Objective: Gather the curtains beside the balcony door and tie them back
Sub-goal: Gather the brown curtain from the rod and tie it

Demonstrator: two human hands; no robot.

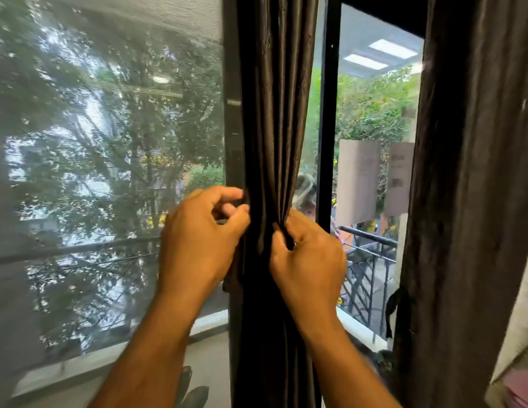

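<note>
Both forearms rise from the bottom edge toward the middle of the view, nearest to my camera. Left hand: fingers curled, thumb and forefinger pinching the left edge of the gathered curtain at mid height. Right hand: fingers curled round a fold on the curtain's right side, just below and beside the left hand; I see dark cloth passing between thumb and fingers. I cannot tell whether a separate tie-back strip is in either grip.

I log the gathered curtain as dark brown, bunched into narrow vertical pleats, hanging upright in front of the black door frame between the two panes. Second curtain, same cloth, hangs at the right edge, well apart from the hands, with a dark band about its lower part.

Mesh screen covers the left pane; trees behind it. Balcony railing shows through the right pane.
</note>
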